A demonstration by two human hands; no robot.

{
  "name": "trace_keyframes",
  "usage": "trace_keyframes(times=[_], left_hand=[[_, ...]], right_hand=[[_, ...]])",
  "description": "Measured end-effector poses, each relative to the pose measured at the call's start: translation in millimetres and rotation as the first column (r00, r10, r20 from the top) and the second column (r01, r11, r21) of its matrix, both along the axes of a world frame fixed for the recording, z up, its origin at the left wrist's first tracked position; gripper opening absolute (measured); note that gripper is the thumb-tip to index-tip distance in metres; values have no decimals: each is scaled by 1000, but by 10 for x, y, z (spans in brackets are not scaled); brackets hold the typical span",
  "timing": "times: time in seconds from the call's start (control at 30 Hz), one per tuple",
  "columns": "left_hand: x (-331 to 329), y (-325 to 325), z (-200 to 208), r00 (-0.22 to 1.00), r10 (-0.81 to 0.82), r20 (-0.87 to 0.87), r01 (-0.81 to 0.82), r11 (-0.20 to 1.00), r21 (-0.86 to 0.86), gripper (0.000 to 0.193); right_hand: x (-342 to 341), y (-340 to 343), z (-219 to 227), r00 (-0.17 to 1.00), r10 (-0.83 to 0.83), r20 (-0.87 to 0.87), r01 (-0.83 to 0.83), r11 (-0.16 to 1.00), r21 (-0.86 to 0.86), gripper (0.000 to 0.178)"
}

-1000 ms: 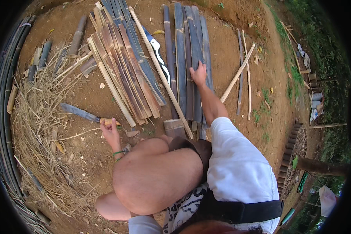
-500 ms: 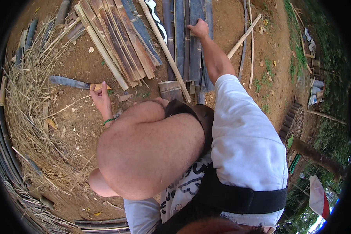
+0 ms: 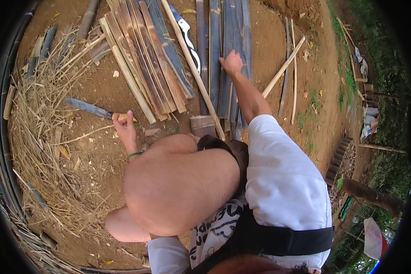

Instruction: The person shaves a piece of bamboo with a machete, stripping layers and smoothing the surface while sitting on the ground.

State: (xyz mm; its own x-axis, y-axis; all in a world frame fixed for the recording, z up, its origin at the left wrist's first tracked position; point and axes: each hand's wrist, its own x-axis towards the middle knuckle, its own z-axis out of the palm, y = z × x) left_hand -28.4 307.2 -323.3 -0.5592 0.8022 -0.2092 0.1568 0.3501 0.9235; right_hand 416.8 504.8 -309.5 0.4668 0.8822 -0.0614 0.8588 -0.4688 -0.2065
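My left hand is closed round the wooden handle of a large knife, whose long grey blade points left over the ground. Farther off to the right, my right hand rests on a row of dark split bamboo slats. Its fingers curl closed at one slat, though their tips are hidden. A pale bamboo pole lies slanting along the left of this row. Beside that pole is a curved white object, partly covered. At the near ends of the slats stands a short piece of wood.
Brown split bamboo strips lie bundled left of the pole. Dry shavings cover the ground at far left, with long dark bamboo poles along the edge. Thin sticks lie right of the slats. My bent knee blocks the near middle.
My right hand has drawn nearer along the slats. My left hand keeps hold of the knife. The whole scene has shifted a little downward in the view.
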Motion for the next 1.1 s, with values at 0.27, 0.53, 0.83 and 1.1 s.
trace_keyframes(times=[0.27,0.53,0.83,1.1], left_hand=[[139,83,60,1000,5,15,-4,998,-64,72],[117,53,56,996,19,87,-17,1000,-18,72],[124,24,83,995,36,96,-32,998,-47,71],[62,-18,-6,994,51,93,-45,997,-65,72]], right_hand=[[-73,-381,-52,996,-85,-28,88,988,123,79],[178,-425,-107,965,2,-264,49,981,189,76],[64,-484,-104,987,47,-152,-7,967,254,59],[557,-985,-118,967,-256,23,248,953,174,58]])
